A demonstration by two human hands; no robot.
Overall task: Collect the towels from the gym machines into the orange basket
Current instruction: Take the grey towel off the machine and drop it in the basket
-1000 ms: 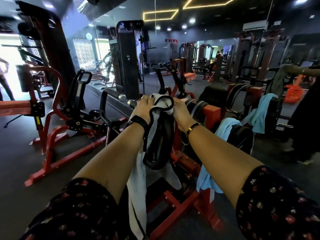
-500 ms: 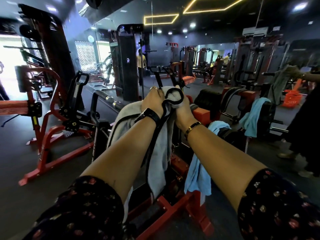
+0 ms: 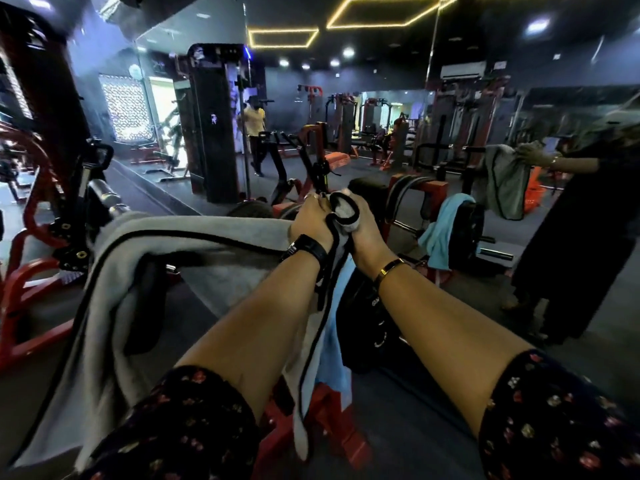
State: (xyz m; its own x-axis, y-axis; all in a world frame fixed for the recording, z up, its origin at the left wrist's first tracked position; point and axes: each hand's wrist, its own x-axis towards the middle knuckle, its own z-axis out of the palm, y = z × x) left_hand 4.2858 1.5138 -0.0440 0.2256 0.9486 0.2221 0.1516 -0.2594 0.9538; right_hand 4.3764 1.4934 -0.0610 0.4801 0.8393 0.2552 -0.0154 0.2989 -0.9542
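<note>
A grey towel with black trim (image 3: pixel 145 244) is lifted off the red machine and stretches leftward from my hands. My left hand (image 3: pixel 310 221) and my right hand (image 3: pixel 363 226) both grip its bunched top edge in front of me. A light blue towel (image 3: pixel 332 344) hangs lower, under my arms, on the same machine. Another light blue towel (image 3: pixel 443 223) drapes over a black pad to the right. The orange basket (image 3: pixel 535 190) shows far right, in the mirror, partly hidden by the reflected grey towel.
Red-framed machines (image 3: pixel 31 271) crowd the left. A mirror wall ahead shows my reflection (image 3: pixel 585 209) at the right. A person in a yellow shirt (image 3: pixel 255 133) stands far back. Dark floor (image 3: pixel 415 427) lies below my arms.
The grey towel has come up off the black pad and now spreads wide to the left. Both hands stayed shut on it and rose higher.
</note>
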